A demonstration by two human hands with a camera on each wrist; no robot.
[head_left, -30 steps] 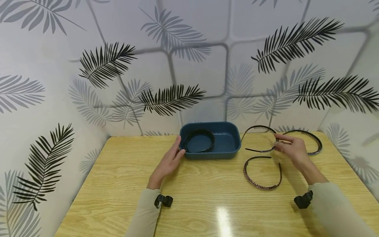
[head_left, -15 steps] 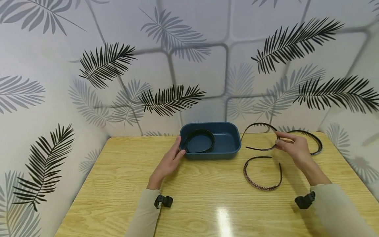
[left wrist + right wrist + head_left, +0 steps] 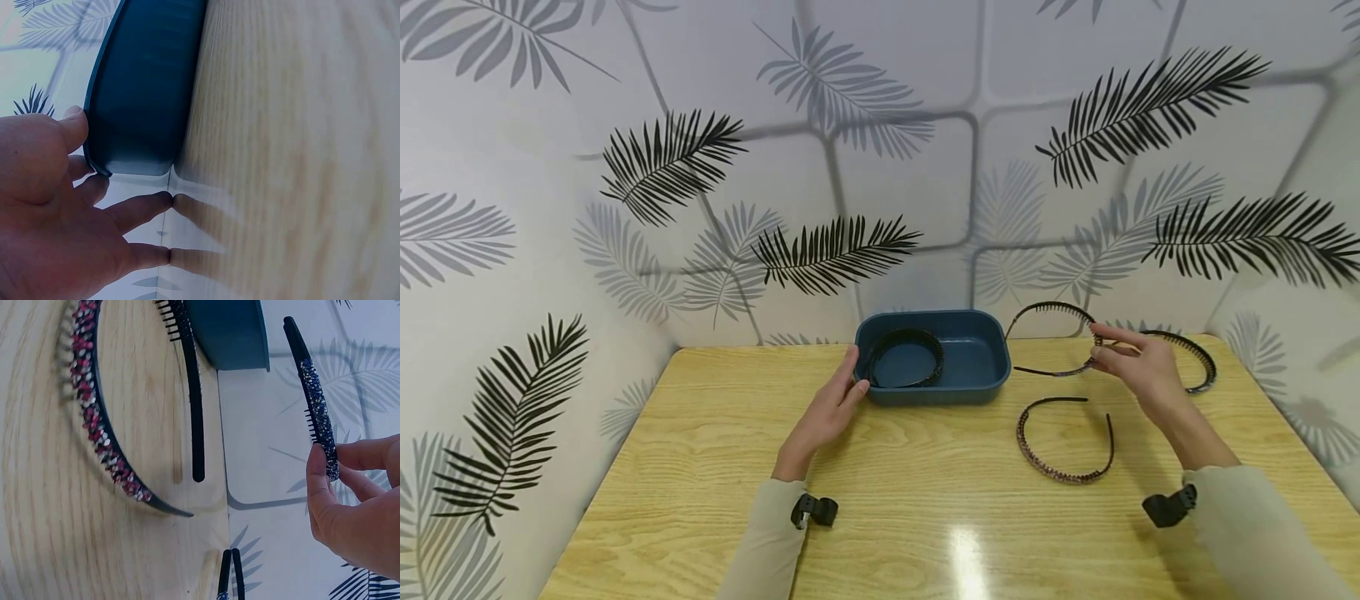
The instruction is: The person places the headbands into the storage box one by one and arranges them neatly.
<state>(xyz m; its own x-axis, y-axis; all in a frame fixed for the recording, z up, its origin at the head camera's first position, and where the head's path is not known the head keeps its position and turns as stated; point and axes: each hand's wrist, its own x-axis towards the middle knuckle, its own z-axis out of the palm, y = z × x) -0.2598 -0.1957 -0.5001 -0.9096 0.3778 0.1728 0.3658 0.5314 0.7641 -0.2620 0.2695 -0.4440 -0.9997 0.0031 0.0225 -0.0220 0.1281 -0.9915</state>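
My right hand point(image 3: 1138, 367) pinches a toothed headband point(image 3: 319, 394) between thumb and fingers. This headband is black with blue and silver glitter, and its open ends point left toward the blue box point(image 3: 973, 392). My left hand point(image 3: 827, 408) rests against the left end of the box, thumb and fingertips at its rim. In the left wrist view two of its fingers point(image 3: 140, 209) stretch past the box, nearly straight. A dark toothed headband point(image 3: 938, 350) lies in the left half of the box. Nearer me, a pink-glitter headband point(image 3: 1048, 471) lies on the table.
Behind my right hand, another dark headband point(image 3: 1206, 358) lies at the table's back right. The wooden table point(image 3: 715, 500) meets a leaf-patterned wall point(image 3: 805, 183) just behind the box. Each sleeve carries a small black camera point(image 3: 1168, 507).
My right hand has lifted the pinched headband slightly and brought it a little left, close to the box's right end. My left hand and the box stay in place.
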